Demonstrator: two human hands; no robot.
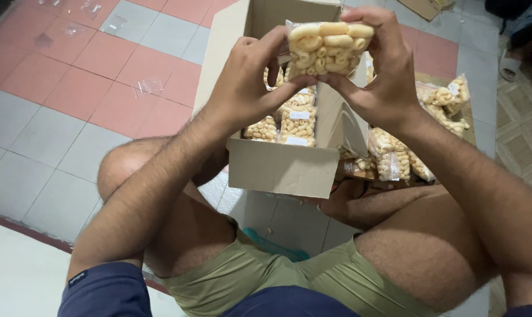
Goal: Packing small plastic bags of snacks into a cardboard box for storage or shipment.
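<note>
1. Loose clear plastic bags (pixel 148 87) lie flat on the red and grey tiled floor (pixel 55 117), well apart from the hands.
2. The left hand (pixel 242 88) has its grip clamped on the left edge of a clear packet of pale puffed snacks (pixel 327 47), thumb in front.
3. That packet is held up in the air above the open cardboard box (pixel 280 167), which already holds similar packets (pixel 295 120) standing upright.
4. The right hand (pixel 383 76) has its grip clamped on the packet's right edge.
5. More packets (pixel 395 158) lie heaped on the floor just beside the box.
</note>
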